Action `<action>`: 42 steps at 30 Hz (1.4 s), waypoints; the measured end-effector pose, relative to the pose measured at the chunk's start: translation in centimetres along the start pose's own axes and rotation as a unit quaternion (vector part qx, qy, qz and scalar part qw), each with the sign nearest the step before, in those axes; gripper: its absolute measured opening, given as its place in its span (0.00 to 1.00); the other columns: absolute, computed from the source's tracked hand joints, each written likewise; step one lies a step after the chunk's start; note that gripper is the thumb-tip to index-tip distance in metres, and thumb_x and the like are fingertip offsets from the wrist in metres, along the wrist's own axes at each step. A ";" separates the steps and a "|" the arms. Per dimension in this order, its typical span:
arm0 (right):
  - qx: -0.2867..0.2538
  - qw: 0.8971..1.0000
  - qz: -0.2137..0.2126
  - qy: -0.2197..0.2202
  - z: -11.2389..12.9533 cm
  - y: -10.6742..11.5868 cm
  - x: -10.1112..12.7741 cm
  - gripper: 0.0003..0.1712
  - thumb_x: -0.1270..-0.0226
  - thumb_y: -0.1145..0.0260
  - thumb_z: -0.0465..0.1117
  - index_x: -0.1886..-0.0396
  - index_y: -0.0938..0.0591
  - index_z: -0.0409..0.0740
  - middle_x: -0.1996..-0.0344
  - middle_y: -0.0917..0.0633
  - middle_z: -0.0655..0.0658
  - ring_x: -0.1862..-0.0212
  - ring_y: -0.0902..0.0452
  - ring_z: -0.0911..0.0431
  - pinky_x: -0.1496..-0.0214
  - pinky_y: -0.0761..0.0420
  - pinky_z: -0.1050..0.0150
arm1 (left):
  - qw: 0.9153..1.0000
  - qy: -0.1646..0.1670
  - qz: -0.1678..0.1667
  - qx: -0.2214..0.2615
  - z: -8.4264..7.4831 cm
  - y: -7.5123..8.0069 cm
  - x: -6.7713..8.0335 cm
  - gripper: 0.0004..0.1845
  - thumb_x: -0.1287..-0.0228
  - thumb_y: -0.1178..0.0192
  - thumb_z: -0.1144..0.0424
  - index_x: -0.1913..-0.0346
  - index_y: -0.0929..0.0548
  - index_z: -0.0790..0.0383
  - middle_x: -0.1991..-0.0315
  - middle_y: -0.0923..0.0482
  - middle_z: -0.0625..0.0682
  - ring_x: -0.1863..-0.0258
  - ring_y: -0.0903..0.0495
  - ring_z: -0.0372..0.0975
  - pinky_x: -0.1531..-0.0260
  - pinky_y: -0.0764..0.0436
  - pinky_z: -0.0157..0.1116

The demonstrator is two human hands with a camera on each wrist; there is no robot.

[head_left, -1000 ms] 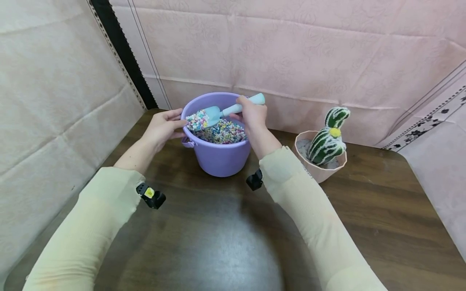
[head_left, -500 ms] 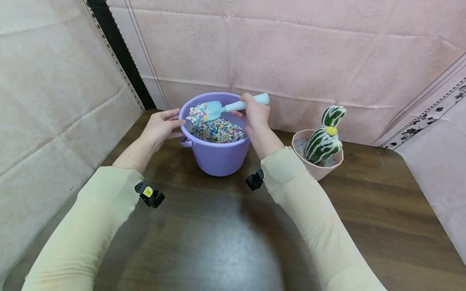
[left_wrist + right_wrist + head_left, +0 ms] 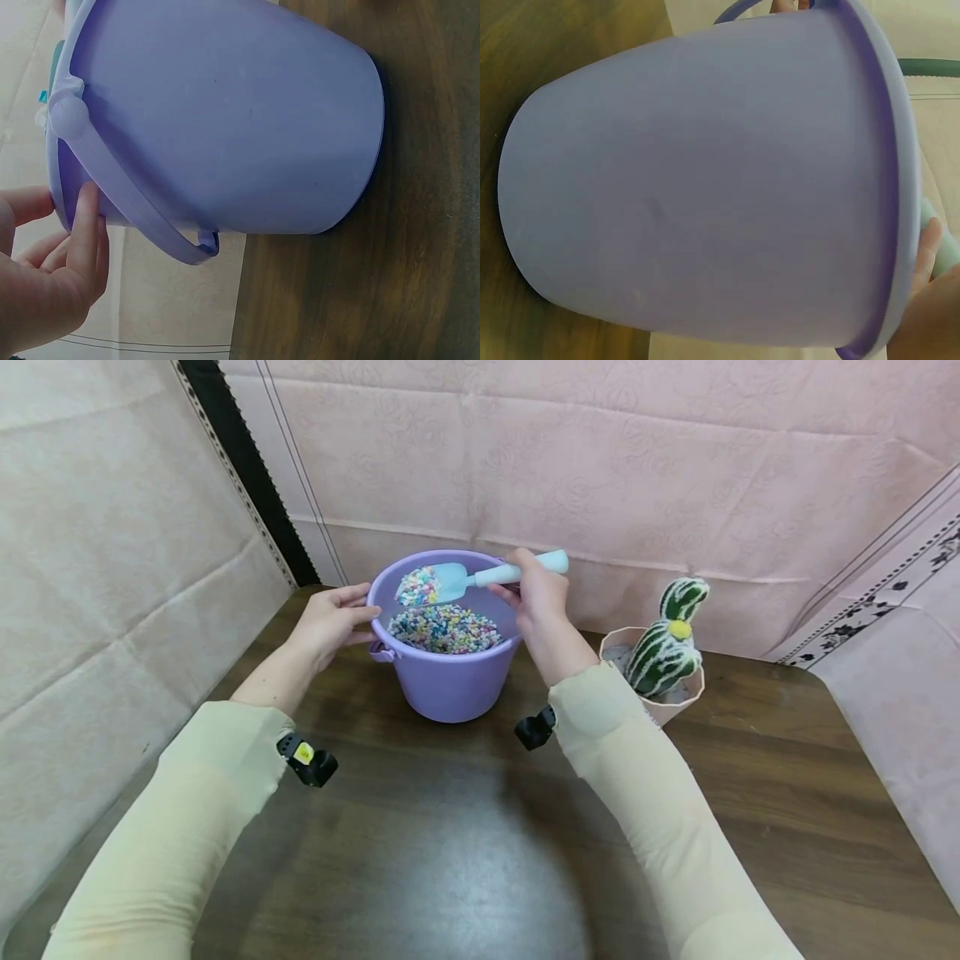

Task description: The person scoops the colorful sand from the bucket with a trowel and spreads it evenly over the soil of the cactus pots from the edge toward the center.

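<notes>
A purple bucket stands upright on the table, with several small multicoloured beads inside. My left hand pinches its rim on the left side, thumb on the edge and fingers against the outer wall. In the left wrist view, those fingers lie beside the bucket's hanging handle. My right hand grips the handle of a light blue scoop. The scoop's blade carries a load of beads over the bucket's mouth. In the right wrist view the bucket wall hides most of the scoop.
To the right of the bucket, close to my right forearm, stands a pale pink pot with a green and white knitted cactus. Pale cloth walls enclose the back and sides of the brown wooden table.
The scoop has risen from near the bucket's left rim and shifted right, and its load of beads looks smaller. My right hand moved right with it; the left hand keeps its hold.
</notes>
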State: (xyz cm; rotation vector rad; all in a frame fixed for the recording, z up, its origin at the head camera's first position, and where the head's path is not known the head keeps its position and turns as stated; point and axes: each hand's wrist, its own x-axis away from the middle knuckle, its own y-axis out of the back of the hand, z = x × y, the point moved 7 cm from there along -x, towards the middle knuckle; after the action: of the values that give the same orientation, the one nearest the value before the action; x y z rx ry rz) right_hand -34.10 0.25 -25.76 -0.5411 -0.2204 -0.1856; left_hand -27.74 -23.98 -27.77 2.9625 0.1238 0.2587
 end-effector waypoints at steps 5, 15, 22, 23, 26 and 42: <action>-0.012 1.000 -0.004 -0.001 0.6 0.6 -0.1 0.04 0.44 0.39 0.30 0.72 0.26 0.40 0.75 0.21 0.43 0.71 0.21 0.54 0.76 0.16 0.67 | 1.000 0.001 -0.002 -0.005 0.0 -0.1 0.0 0.31 0.32 0.49 0.68 0.28 0.46 0.63 0.31 0.40 0.62 0.37 0.31 0.51 0.61 0.18 0.24; -0.009 1.000 -0.013 0.006 2.2 1.8 -0.4 0.04 0.43 0.39 0.31 0.73 0.26 0.41 0.77 0.22 0.44 0.74 0.24 0.54 0.76 0.16 0.68 | 1.000 0.004 -0.004 -0.015 0.0 0.0 0.0 0.32 0.32 0.49 0.67 0.28 0.47 0.63 0.31 0.40 0.62 0.37 0.31 0.50 0.59 0.18 0.24; -0.007 1.000 -0.019 0.012 3.5 2.8 -0.4 0.04 0.42 0.40 0.33 0.74 0.28 0.41 0.78 0.23 0.43 0.76 0.27 0.54 0.78 0.17 0.70 | 1.000 0.006 -0.008 -0.008 0.0 0.0 0.1 0.32 0.32 0.49 0.67 0.28 0.47 0.63 0.30 0.41 0.61 0.36 0.32 0.50 0.60 0.18 0.24; -0.006 1.000 -0.018 0.012 3.7 2.9 -0.3 0.05 0.42 0.41 0.33 0.74 0.28 0.41 0.78 0.22 0.44 0.77 0.27 0.54 0.78 0.18 0.70 | 1.000 0.007 -0.008 -0.006 0.0 0.0 0.1 0.32 0.32 0.49 0.67 0.28 0.47 0.63 0.30 0.41 0.61 0.36 0.32 0.50 0.60 0.18 0.24; -0.010 1.000 -0.015 0.016 4.2 3.4 -0.4 0.05 0.42 0.41 0.33 0.75 0.28 0.41 0.80 0.23 0.45 0.77 0.28 0.55 0.78 0.18 0.71 | 1.000 0.008 -0.008 -0.004 0.0 0.0 0.1 0.32 0.32 0.49 0.67 0.28 0.48 0.63 0.30 0.41 0.61 0.36 0.32 0.49 0.60 0.18 0.24; -0.044 0.999 -0.006 0.007 7.1 5.7 0.2 0.04 0.40 0.41 0.33 0.73 0.27 0.41 0.76 0.24 0.45 0.72 0.26 0.55 0.77 0.17 0.71 | 0.998 -0.006 -0.047 -0.044 -0.1 0.2 0.5 0.32 0.33 0.47 0.65 0.29 0.44 0.64 0.32 0.38 0.61 0.38 0.29 0.48 0.52 0.19 0.28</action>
State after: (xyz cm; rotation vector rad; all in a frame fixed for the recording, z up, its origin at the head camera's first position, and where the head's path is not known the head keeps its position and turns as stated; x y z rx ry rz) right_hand -33.71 8.73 -22.60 -0.6255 -0.2026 -0.2103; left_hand -27.28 -24.14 -27.59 2.8612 0.2428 0.2284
